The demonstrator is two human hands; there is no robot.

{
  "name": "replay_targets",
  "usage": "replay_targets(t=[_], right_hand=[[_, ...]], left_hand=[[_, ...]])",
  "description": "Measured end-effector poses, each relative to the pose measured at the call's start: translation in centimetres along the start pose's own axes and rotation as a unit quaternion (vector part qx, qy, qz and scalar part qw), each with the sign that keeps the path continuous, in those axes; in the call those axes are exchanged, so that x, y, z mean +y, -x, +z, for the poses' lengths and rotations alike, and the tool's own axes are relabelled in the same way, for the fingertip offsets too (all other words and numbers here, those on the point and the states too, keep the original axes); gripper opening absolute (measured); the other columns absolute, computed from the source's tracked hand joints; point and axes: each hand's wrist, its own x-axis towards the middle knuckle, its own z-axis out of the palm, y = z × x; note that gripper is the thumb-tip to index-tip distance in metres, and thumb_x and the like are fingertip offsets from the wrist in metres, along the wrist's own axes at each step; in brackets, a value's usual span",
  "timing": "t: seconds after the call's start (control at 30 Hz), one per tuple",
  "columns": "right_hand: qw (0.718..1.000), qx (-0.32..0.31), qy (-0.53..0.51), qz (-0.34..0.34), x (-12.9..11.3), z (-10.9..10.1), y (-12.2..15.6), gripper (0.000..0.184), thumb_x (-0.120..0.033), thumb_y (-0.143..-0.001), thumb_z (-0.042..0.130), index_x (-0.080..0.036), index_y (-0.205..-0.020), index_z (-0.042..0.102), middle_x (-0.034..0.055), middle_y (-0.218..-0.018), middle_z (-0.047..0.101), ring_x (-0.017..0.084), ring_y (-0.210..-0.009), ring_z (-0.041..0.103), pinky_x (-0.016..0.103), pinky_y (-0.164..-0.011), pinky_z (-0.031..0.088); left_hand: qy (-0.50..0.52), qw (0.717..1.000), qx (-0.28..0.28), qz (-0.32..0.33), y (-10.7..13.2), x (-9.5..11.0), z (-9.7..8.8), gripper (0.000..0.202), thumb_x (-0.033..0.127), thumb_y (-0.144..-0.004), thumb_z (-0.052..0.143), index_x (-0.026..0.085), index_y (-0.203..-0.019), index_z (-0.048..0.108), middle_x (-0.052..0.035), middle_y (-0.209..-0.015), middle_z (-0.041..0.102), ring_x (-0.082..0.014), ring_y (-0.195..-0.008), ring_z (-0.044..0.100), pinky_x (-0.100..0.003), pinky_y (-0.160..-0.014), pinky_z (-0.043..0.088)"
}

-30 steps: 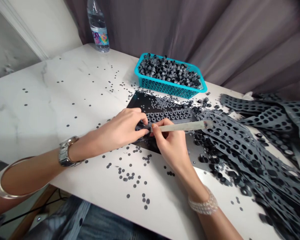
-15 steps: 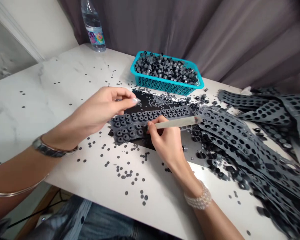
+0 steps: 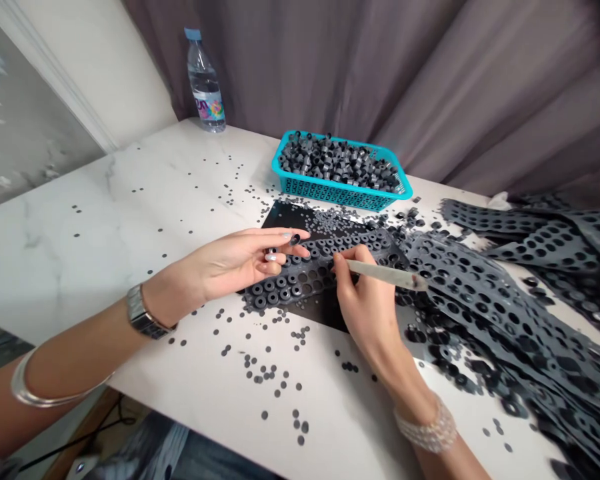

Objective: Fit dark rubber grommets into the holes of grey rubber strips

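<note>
- Right hand (image 3: 365, 300): fingers (image 3: 353, 267) closed on pale wooden stick (image 3: 385, 275), tip just above perforated grey sheet (image 3: 300, 283)
- Left hand (image 3: 230, 263): fingers (image 3: 285, 251) extended, slightly parted, dark ring (image 3: 295, 239) at tips, grip unclear
- Sheet holds rings in its holes, lies on black mat (image 3: 285, 215), mid-worktop (image 3: 130, 200)
- Teal basket (image 3: 300, 189) of rings near back edge

A perforated strip (image 3: 310, 277) lies on a black sheet (image 3: 285, 215) on the marble table (image 3: 80, 247). Beyond the sheet stands a basket (image 3: 340, 198) holding rings (image 3: 340, 163); a water bottle (image 3: 205, 87) stands farther left. Perforated sheets (image 3: 500, 313) lie right; loose discs (image 3: 260, 373) lie nearer.
</note>
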Motion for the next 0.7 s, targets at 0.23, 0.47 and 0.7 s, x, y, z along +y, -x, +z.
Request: replay_targets(t=[0.23,0.47,0.7], right_hand=[[0.997,0.017,-0.068,0.024,1.3,0.0,-0.8,0.02,-0.036,-0.093,0.05,-0.022,-0.08,0.054,0.0009,-0.072,0.061,0.016,-0.064,0.055,0.029,-0.061,0.041],[0.985,0.089,-0.138,0.049,-0.2,-1.3,-0.4,0.023,-0.041,-0.09,0.056,-0.023,-0.077,0.057,0.0017,-0.071,0.062,0.018,-0.069,0.059,0.03,-0.063,0.046],[0.977,-0.109,-0.164,0.083,-1.0,-1.6,0.4,0.023,-0.035,-0.088,0.057,-0.021,-0.07,0.057,-0.0005,-0.065,0.062,0.015,-0.061,0.058,0.027,-0.058,0.043]], left_hand=[[0.083,0.995,-0.012,-0.049,-0.2,0.0,0.1,0.013,0.013,-0.087,0.055,0.009,-0.088,0.068,-0.0131,-0.091,0.065,-0.0047,-0.057,0.047,-0.015,-0.046,0.041],[0.064,0.997,-0.011,-0.033,-0.3,-0.2,0.1,0.011,0.013,-0.085,0.057,0.014,-0.074,0.061,-0.0053,-0.076,0.056,-0.0054,-0.058,0.045,-0.015,-0.046,0.037],[-0.457,0.88,0.009,0.131,0.4,-1.6,0.3,0.024,0.021,-0.084,0.048,0.019,-0.088,0.072,-0.0046,-0.078,0.063,-0.0143,-0.068,0.053,-0.027,-0.058,0.038]])
